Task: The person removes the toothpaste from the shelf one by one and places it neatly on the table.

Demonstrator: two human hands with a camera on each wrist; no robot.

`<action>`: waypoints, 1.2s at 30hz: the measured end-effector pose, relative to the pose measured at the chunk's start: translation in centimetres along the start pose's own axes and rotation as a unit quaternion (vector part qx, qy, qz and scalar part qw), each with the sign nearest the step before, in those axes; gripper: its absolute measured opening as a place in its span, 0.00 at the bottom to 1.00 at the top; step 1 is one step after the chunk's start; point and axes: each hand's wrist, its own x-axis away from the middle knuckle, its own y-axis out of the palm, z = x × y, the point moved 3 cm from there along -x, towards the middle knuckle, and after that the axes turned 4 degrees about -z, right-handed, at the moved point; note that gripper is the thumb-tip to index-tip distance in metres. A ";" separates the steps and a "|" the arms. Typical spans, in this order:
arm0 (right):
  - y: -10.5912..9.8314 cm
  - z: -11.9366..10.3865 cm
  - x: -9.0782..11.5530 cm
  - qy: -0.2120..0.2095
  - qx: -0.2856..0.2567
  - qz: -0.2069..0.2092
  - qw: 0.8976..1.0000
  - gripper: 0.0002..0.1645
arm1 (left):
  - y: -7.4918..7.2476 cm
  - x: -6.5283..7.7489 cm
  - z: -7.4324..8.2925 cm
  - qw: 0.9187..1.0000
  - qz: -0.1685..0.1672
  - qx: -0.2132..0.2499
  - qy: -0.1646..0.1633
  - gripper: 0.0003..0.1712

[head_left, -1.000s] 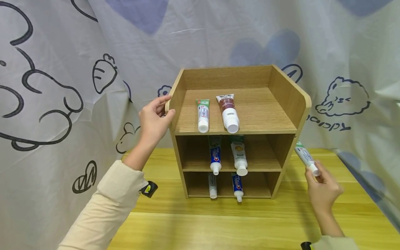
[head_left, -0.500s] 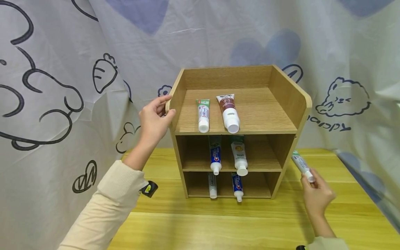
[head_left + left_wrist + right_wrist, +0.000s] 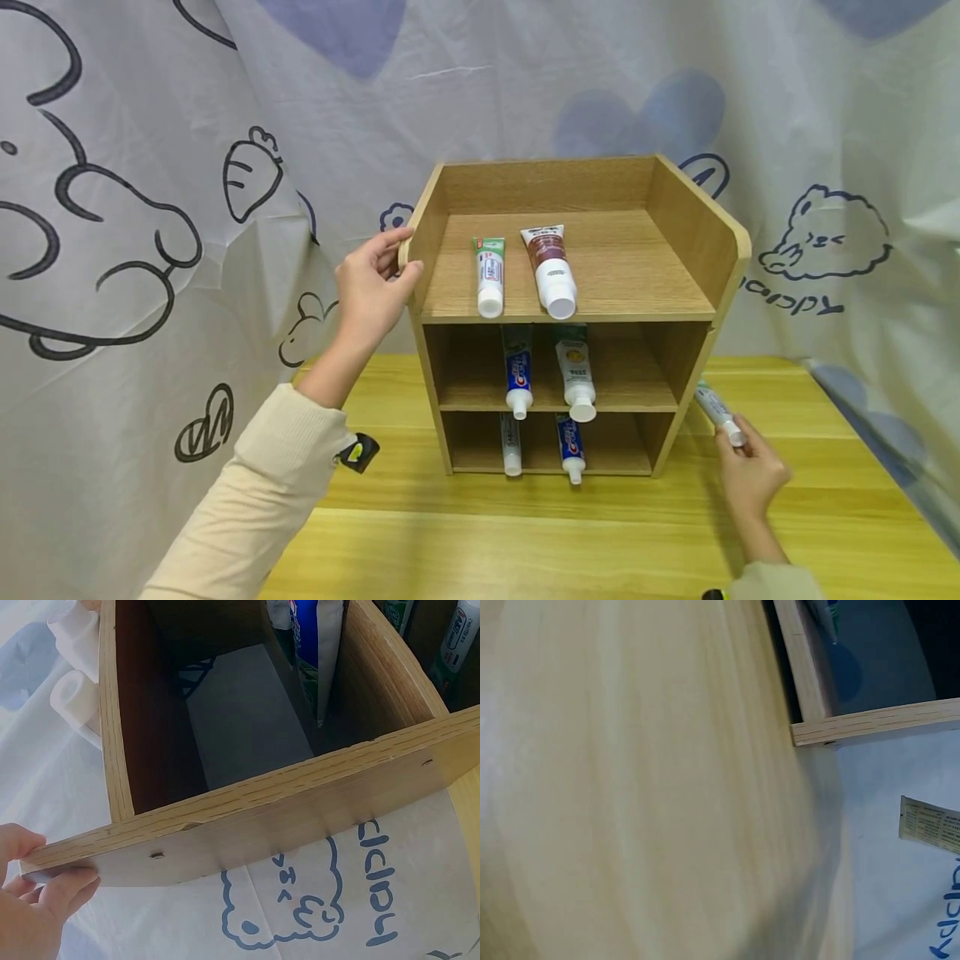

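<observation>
A wooden three-level shelf (image 3: 567, 317) stands on the table. My left hand (image 3: 372, 287) grips the front edge of its left side panel; the left wrist view also shows this hand (image 3: 45, 900), thumb and fingers on either side of the board. To the right of the shelf, my right hand (image 3: 752, 467) pinches a white-and-green toothpaste tube (image 3: 714, 407) near its white cap, the tube slanting up and left. The right wrist view shows just the tube's flat tail (image 3: 930, 823), with the hand out of sight.
On the top level lie a small green-and-white tube (image 3: 490, 275) and a maroon-and-white tube (image 3: 550, 267). The middle level holds a blue tube (image 3: 517, 367) and a white tube (image 3: 576, 371); below are a grey tube (image 3: 511, 442) and another blue tube (image 3: 570, 440). A printed curtain (image 3: 315, 100) hangs behind.
My right hand has moved left and down with the toothpaste tube, closer to the shelf's lower right side. The left hand keeps its grip on the panel.
</observation>
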 end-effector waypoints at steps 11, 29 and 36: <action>0.8 1.6 0.9 0.003 0.008 -0.034 0.999 0.15 | 0.1 0.1 -0.1 1.000 0.000 0.003 0.010 0.21; 1.6 3.6 1.6 0.085 0.063 -0.084 0.991 0.17 | -0.1 0.1 -0.1 1.000 -0.005 0.001 0.010 0.22; 1.4 3.8 1.2 0.088 0.132 -0.119 0.980 0.16 | -0.2 0.0 -0.2 1.000 -0.005 0.003 0.011 0.22</action>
